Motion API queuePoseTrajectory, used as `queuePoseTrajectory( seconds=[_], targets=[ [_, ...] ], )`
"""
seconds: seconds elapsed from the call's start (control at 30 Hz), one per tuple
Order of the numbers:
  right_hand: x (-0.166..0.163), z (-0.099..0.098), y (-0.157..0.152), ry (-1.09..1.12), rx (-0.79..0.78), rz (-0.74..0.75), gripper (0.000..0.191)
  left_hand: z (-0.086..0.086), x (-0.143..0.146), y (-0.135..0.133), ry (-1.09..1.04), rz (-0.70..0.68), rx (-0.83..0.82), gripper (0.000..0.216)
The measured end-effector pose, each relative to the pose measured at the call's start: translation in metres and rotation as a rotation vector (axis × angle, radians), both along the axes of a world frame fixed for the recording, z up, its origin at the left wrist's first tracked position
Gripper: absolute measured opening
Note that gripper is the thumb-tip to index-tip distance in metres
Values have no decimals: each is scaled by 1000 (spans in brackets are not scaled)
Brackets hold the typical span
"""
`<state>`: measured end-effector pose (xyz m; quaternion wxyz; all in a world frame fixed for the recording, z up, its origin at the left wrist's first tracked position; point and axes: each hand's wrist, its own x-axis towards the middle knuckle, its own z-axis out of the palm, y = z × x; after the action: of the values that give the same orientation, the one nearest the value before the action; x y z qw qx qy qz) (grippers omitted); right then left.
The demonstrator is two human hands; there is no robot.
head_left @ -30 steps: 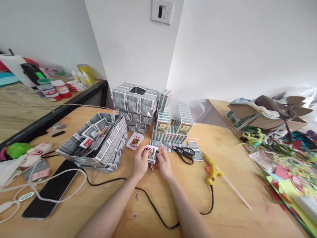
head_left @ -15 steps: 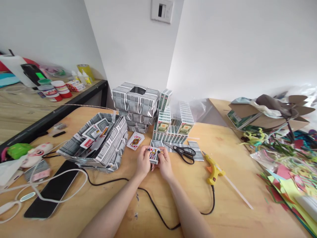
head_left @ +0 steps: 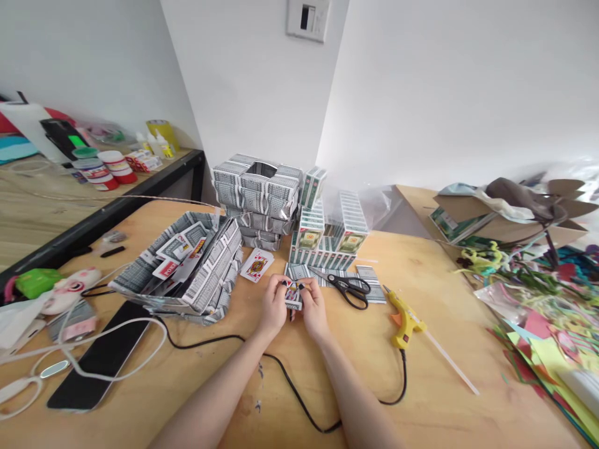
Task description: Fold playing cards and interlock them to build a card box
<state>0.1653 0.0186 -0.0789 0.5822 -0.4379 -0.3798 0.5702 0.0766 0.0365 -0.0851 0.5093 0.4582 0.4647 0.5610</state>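
Between my left hand [head_left: 274, 306] and my right hand [head_left: 313, 308] is a playing card [head_left: 294, 295], a face card turned up toward me. Both hands are closed on its sides, thumbs on top; whether more cards lie under it is hidden. Just left of my hands a small stack of playing cards [head_left: 257, 265] lies face up. Black-handled scissors [head_left: 350, 289] rest right of my hands on patterned card strips [head_left: 302, 272]. Further right lies a yellow glue gun [head_left: 406, 321] with a clear glue stick [head_left: 452, 363] in its back.
A basket made of folded cards [head_left: 213, 284] holds loose cards at left. Behind stand a card-covered box [head_left: 255, 193] and stacked card packs [head_left: 322, 257]. A phone [head_left: 96, 368] and white cable lie left; a black cord [head_left: 299, 399] crosses in front. Craft scraps [head_left: 538, 349] pile up right.
My hands have shifted very slightly, and the fingers have moved along the card's upper edge. The other things on the table stay where they were.
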Motion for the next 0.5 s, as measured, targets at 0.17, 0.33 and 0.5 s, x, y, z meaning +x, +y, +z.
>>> queuePoseTrajectory(
  seconds=[0.17,0.33,0.5],
  targets=[
    [3,-1,0,-37,-5,-30,13,-1,-1,0,55,26,56,11],
    [5,2,-2,-54,18,-34,9,3,0,-2,36,3,49,11],
    [5,1,-2,-101,48,-42,7,5,0,-2,10,42,37,13]
  ],
)
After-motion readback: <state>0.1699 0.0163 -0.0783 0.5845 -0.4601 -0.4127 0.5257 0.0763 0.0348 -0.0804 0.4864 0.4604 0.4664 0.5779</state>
